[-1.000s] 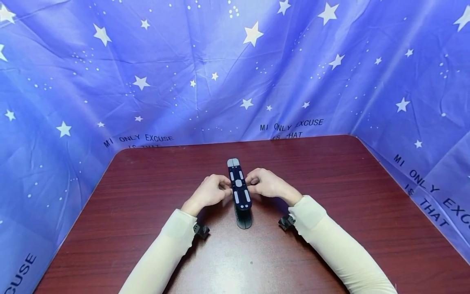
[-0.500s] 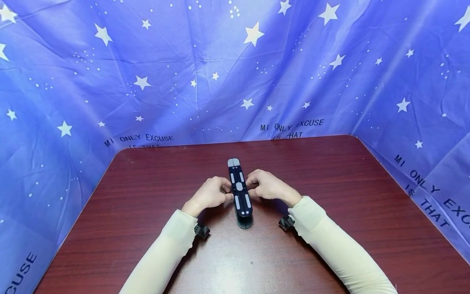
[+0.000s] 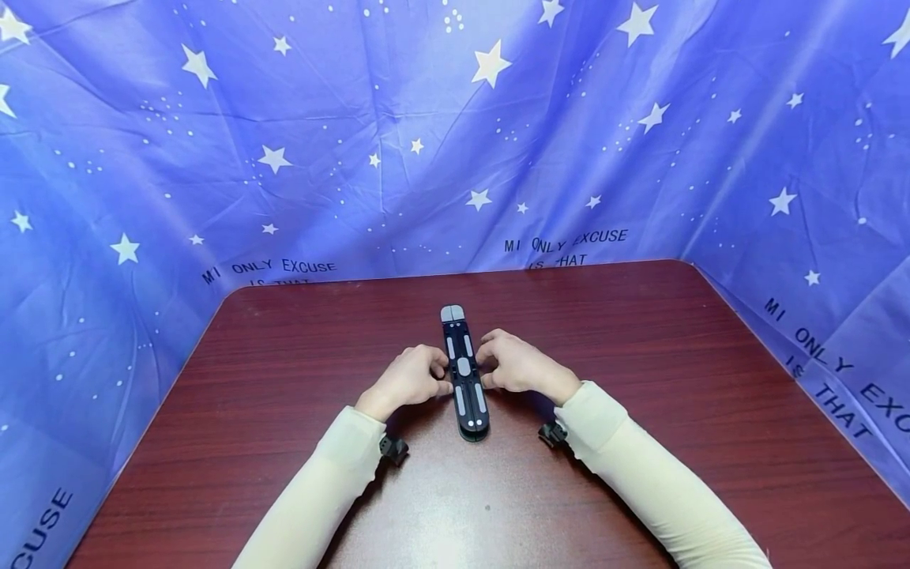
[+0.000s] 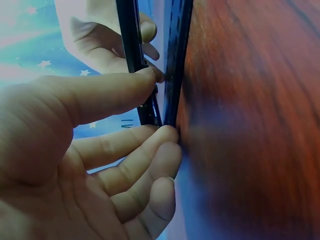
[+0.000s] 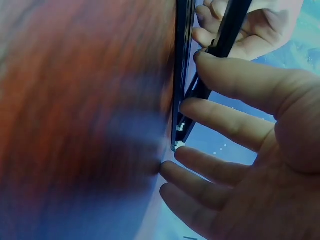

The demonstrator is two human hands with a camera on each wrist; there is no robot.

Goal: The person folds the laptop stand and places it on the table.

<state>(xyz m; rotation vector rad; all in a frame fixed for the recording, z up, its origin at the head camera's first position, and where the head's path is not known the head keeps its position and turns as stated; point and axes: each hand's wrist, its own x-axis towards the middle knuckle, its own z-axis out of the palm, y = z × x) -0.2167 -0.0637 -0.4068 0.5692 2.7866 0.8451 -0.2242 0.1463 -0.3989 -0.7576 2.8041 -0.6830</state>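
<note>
A black folding stand (image 3: 468, 399) with grey pads lies lengthwise on the table, its grey-tipped end pointing away. Its two bars form a narrow wedge in the wrist views: the upper bar (image 4: 131, 37) tilts up from the lower bar (image 4: 179, 55), which lies along the table. On the left side, my left hand (image 3: 411, 374) holds the upper bar's edge with its thumb, fingertips close by the bars' meeting point. From the opposite side my right hand (image 3: 522, 363) has its thumb (image 5: 240, 80) on the upper bar and its index fingertip at the gap; the other fingers extend below.
The reddish-brown wooden table (image 3: 298, 340) carries the stand near its middle. Blue curtains (image 3: 370, 197) with white stars and lettering hang behind and at both sides. Small black devices (image 3: 551, 435) are strapped at both cuffs.
The near end of the upper bar has come down toward the lower bar, narrowing the gap. Both hands have shifted slightly toward the person along with it, still holding its sides.
</note>
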